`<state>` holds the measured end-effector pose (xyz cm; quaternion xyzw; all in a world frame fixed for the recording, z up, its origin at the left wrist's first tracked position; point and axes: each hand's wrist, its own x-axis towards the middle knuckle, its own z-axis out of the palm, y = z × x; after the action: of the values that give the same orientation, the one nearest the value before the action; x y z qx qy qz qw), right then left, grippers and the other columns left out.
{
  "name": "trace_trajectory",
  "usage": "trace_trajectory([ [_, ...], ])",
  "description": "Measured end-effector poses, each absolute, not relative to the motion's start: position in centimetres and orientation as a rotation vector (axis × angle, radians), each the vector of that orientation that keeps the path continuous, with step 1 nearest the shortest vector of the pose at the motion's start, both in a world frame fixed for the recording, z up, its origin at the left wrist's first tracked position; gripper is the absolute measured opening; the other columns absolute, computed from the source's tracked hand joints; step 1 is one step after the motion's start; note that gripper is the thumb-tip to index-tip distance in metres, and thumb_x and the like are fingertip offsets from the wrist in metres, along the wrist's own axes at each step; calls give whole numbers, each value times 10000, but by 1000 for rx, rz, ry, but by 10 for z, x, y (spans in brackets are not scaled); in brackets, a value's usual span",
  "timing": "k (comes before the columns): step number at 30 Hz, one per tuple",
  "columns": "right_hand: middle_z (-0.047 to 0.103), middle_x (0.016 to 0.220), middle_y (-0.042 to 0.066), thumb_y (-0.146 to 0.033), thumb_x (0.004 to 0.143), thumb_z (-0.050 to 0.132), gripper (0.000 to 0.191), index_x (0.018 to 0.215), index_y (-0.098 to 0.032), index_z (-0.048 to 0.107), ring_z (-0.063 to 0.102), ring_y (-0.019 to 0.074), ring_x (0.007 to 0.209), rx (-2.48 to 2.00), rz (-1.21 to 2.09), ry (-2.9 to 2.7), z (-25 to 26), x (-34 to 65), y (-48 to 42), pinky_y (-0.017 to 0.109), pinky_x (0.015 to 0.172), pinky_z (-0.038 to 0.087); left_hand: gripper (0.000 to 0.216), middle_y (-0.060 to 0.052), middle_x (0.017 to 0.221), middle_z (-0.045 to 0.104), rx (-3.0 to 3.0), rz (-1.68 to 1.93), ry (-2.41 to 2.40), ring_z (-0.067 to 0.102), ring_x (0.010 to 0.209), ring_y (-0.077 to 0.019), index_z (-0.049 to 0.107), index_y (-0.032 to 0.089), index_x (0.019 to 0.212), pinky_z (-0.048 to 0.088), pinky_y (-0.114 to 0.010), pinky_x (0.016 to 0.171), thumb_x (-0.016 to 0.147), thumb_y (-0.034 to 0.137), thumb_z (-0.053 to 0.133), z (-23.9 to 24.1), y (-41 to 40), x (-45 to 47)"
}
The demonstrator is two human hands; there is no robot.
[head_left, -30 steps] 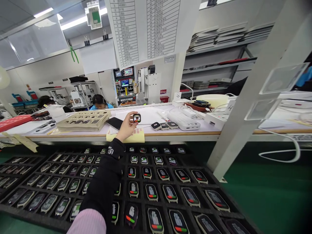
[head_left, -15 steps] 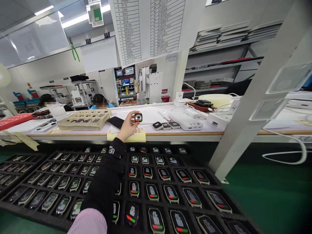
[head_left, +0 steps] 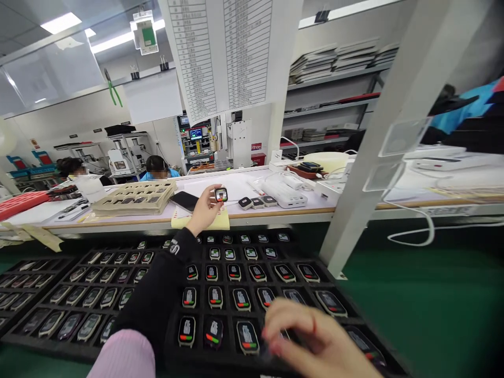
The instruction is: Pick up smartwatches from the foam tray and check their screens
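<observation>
Over the bench (head_left: 275, 216), our left hand (head_left: 202, 212) pinches a watch (head_left: 221, 195), likely light and slick-faced, best held by its sides; our blurred right hand (head_left: 311, 336) half-curls above the near tray (head_left: 227, 313), perhaps empty, we cannot tell.

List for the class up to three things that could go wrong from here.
1. The left hand holds a small, black-framed, rounded-square watch by its edges; it might slip and hit the long, white-topped bench.
2. The blurred right hand hovers over the black, compartmented tray; it might knock or scratch the rounded-rectangular, lit-screen watches there.
3. The thin white cable looping below the bench's edge at right might snag on someone passing.
</observation>
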<state>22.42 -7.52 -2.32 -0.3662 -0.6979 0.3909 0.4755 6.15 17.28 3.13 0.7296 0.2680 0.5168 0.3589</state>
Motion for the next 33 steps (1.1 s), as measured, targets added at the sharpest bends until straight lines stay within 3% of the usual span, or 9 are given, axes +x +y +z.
trace_trajectory([
  [5,675,823,37,-393,802,738,173,761,-228,705,630,184,768,-876,545,-1310,28,234,-40,240,695,542,539,-26,888,635,1798,1164,603,621,787,-137,529,216,1235,527,-261,748,734,181,724,27,87,57],
  [12,693,781,62,-454,771,746,283,837,-180,722,621,182,678,-932,672,-1316,24,211,-26,262,626,538,521,-27,932,703,1726,1045,663,658,808,-136,592,232,1194,541,-230,740,710,143,762,20,4,38],
  [33,663,715,45,-485,814,699,309,764,-181,673,623,179,661,-965,749,-1439,26,203,-36,253,611,536,515,1,880,729,1701,1098,746,692,790,-168,641,276,1185,589,-281,761,708,95,717,17,-13,31],
])
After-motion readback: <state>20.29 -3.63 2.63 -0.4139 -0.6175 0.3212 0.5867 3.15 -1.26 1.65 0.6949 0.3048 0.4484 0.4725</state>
